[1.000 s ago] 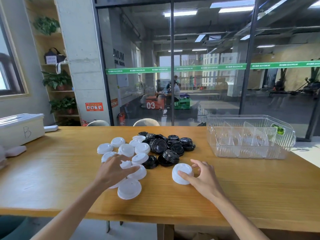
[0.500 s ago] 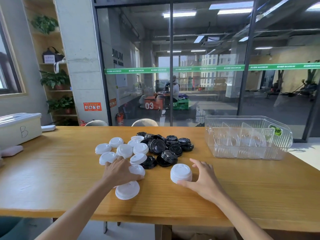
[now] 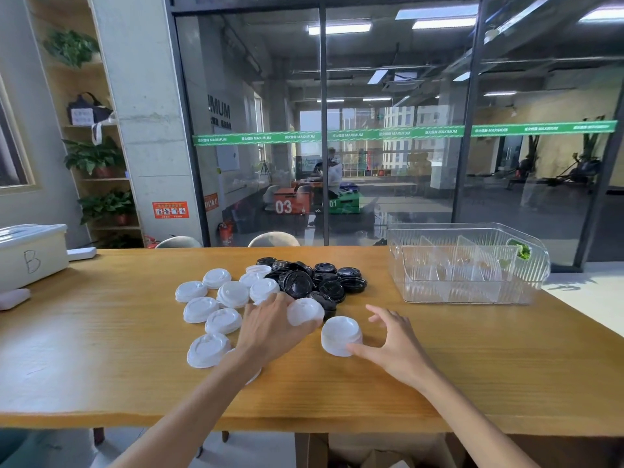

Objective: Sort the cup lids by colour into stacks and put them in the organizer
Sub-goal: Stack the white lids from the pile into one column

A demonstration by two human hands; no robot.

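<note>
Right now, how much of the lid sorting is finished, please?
Done: a short white stack stands by the right hand. In hand: the left hand holds one white lid beside that stack. Left: loose white lids, the unsorted black lids, and the organizer, which holds no lids yet.

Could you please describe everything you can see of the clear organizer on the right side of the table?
The organizer is a clear, ribbed plastic bin with rounded corners, standing upright on the wooden table, far right, near the glass wall. Clear dividers split its inside into compartments, and something small and green sits at its right end. No lids are in it, and neither hand touches it.
</note>
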